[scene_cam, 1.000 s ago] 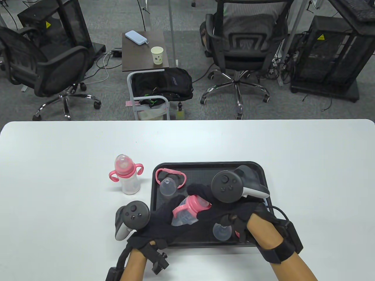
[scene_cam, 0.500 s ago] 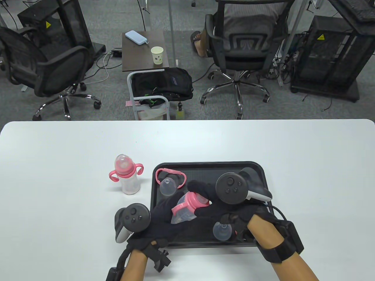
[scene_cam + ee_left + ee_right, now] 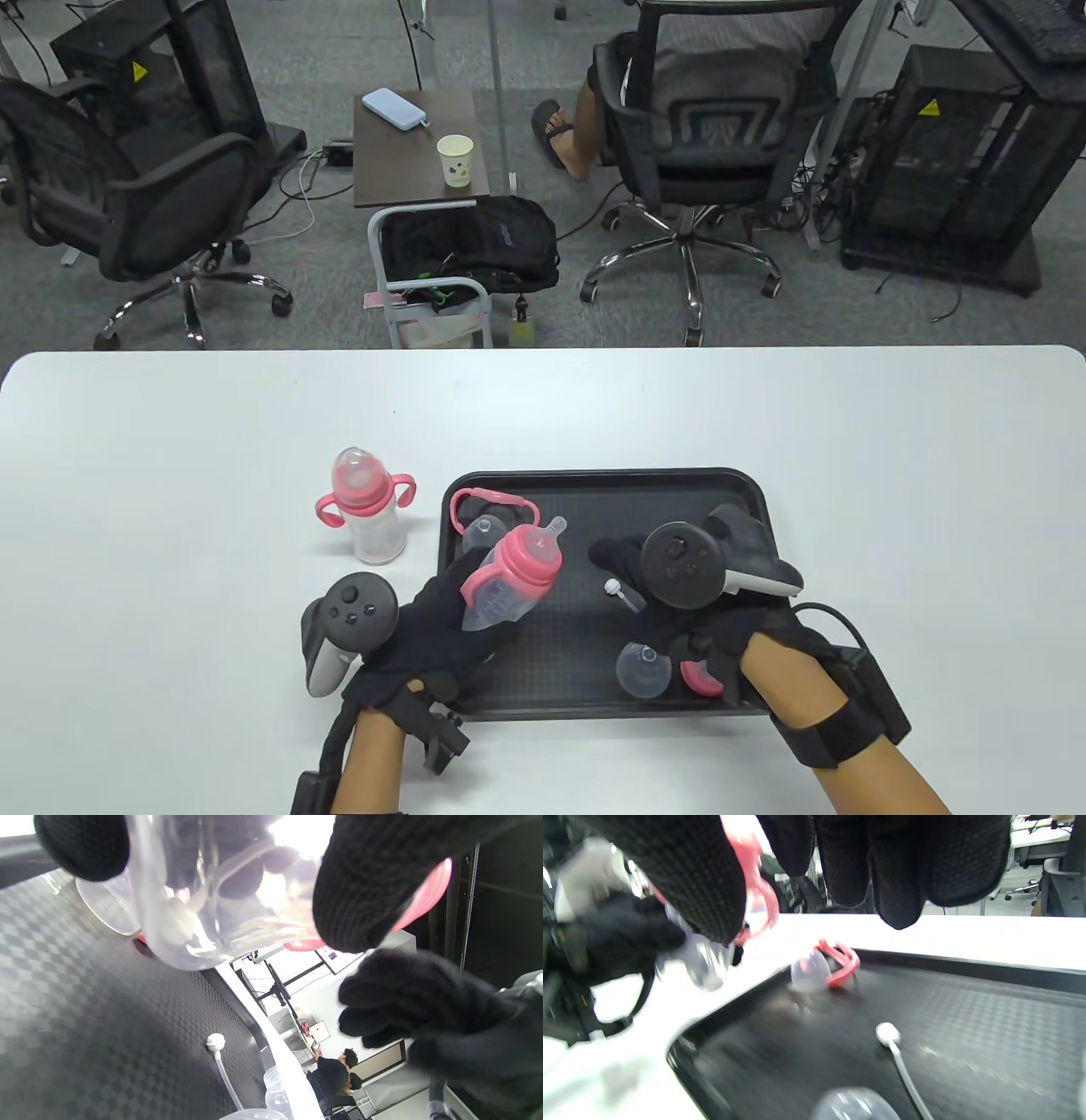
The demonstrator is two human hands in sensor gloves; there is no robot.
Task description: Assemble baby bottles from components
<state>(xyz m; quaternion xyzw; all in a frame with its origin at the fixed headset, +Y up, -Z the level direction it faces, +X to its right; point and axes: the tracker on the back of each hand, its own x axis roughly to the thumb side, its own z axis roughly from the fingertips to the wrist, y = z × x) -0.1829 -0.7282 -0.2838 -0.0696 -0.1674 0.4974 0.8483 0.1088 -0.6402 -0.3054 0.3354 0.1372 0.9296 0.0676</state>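
Observation:
My left hand grips a clear bottle with a pink collar, handles and nipple, tilted above the left part of the black tray. Its clear body fills the top of the left wrist view. My right hand hovers open and empty over the tray's right half, apart from the bottle. A straw with a white tip lies on the tray below it, also in the right wrist view. A finished bottle stands on the table left of the tray.
On the tray lie a pink handle ring with a clear cap at the back left, another clear cap and a pink ring at the front right. The white table extends around the tray.
My right hand has let go of the bottle's pink collar and drawn back to the right. My left hand has carried the bottle up and to the left.

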